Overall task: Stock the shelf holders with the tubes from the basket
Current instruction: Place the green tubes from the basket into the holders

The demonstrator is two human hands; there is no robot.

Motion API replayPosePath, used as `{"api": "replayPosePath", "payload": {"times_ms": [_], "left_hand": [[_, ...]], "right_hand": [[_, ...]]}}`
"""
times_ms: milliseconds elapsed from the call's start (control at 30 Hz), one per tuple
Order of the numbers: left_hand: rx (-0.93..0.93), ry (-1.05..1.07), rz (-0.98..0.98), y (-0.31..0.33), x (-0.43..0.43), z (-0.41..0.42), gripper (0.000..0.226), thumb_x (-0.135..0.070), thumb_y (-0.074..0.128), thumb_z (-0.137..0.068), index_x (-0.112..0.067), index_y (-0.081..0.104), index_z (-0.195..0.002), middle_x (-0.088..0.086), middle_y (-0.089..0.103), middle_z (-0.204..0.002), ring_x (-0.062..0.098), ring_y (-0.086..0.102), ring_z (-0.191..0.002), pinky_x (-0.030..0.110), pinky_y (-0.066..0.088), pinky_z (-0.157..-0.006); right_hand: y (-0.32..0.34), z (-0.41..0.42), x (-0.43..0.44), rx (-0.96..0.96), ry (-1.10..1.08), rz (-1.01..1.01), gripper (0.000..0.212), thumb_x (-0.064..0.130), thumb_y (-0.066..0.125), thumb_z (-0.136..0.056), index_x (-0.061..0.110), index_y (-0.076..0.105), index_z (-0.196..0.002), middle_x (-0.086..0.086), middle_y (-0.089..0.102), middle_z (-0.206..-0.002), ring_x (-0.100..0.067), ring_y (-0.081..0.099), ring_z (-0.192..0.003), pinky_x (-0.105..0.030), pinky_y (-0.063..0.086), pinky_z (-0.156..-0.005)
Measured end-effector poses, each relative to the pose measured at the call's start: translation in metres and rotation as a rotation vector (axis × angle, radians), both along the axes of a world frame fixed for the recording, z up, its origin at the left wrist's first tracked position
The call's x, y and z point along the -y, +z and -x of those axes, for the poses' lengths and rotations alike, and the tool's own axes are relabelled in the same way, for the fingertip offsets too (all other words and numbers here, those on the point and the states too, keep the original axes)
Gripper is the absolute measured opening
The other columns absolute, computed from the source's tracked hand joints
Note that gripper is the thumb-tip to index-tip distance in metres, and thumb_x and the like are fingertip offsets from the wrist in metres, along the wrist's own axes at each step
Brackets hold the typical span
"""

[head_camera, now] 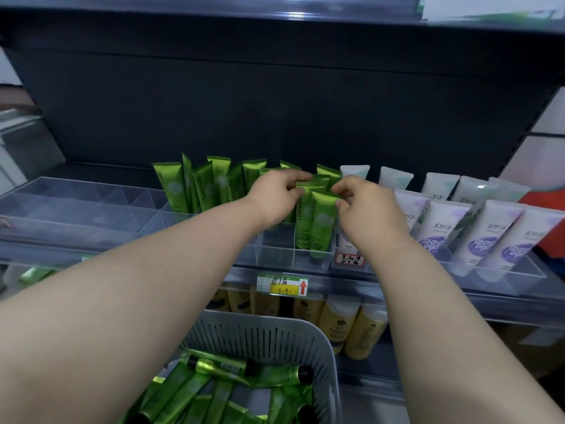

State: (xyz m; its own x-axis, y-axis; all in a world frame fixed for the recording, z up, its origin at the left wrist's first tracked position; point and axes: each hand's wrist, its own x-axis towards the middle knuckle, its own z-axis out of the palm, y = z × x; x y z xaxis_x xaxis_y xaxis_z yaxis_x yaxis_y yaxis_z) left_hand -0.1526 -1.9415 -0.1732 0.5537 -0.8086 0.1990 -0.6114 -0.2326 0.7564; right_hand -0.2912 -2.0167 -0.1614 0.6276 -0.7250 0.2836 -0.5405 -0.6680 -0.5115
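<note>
Several green tubes (195,191) stand upright in clear shelf holders (275,255) at the middle of the shelf. My left hand (272,198) and my right hand (367,206) both pinch the top edges of green tubes (319,221) standing in a front compartment. Below, a grey slotted basket (266,335) holds several more green tubes (220,390) with black caps, lying flat.
White and purple tubes (486,237) fill the holders on the right. Clear holders (76,206) with nothing in them stretch to the left. Yellow bottles (342,322) stand on the shelf below, behind a yellow price tag (282,286). A dark back panel rises behind.
</note>
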Motion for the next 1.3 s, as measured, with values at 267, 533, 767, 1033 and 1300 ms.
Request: {"api": "replayPosePath", "payload": {"times_ms": [267, 533, 767, 1033, 1300], "left_hand": [[0.138, -0.002, 0.049, 0.012, -0.010, 0.005, 0.037, -0.002, 0.051, -0.092, -0.012, 0.055, -0.128, 0.004, 0.061, -0.124, 0.011, 0.056, -0.113, 0.005, 0.033, -0.089], [0.382, -0.056, -0.081, 0.008, -0.062, 0.017, 0.046, -0.022, 0.054, -0.093, -0.028, 0.044, -0.137, -0.002, 0.047, -0.141, 0.013, 0.041, -0.130, 0.020, 0.028, -0.107], [0.542, -0.069, -0.257, -0.035, -0.136, 0.024, 0.053, -0.030, 0.050, -0.094, -0.027, 0.032, -0.144, -0.006, 0.040, -0.145, 0.013, 0.033, -0.134, 0.031, 0.032, -0.109], [0.697, -0.103, -0.387, -0.109, -0.226, 0.032, 0.052, -0.026, 0.080, -0.060, -0.019, 0.068, -0.110, 0.000, 0.071, -0.104, 0.019, 0.068, -0.092, 0.028, 0.055, -0.074], [0.345, -0.081, -0.736, -0.184, -0.281, 0.038, 0.052, -0.024, 0.045, -0.094, -0.026, 0.031, -0.144, -0.001, 0.037, -0.146, 0.019, 0.033, -0.134, 0.029, 0.034, -0.106]], "right_hand": [[-0.002, 0.000, -0.006, -0.022, 0.006, 0.090, 0.039, 0.016, 0.052, -0.092, 0.028, 0.052, -0.129, -0.003, 0.054, -0.127, -0.027, 0.055, -0.108, -0.032, 0.045, -0.077], [0.001, 0.002, -0.040, -0.047, 0.053, 0.277, 0.040, 0.021, 0.050, -0.092, 0.029, 0.049, -0.131, 0.004, 0.047, -0.134, -0.023, 0.053, -0.113, -0.034, 0.046, -0.078], [-0.029, -0.002, -0.088, -0.282, 0.291, 0.314, 0.044, 0.023, 0.051, -0.092, 0.026, 0.042, -0.135, 0.003, 0.042, -0.138, -0.022, 0.047, -0.121, -0.038, 0.050, -0.087], [-0.076, 0.006, -0.133, -0.572, 0.411, 0.207, 0.048, 0.031, 0.054, -0.090, 0.027, 0.039, -0.136, 0.002, 0.043, -0.136, -0.024, 0.046, -0.123, -0.038, 0.047, -0.089], [-0.159, 0.015, -0.180, -0.810, 0.426, -0.081, 0.048, 0.023, 0.054, -0.090, 0.024, 0.040, -0.136, -0.005, 0.042, -0.136, -0.028, 0.049, -0.121, -0.039, 0.046, -0.094]]}}
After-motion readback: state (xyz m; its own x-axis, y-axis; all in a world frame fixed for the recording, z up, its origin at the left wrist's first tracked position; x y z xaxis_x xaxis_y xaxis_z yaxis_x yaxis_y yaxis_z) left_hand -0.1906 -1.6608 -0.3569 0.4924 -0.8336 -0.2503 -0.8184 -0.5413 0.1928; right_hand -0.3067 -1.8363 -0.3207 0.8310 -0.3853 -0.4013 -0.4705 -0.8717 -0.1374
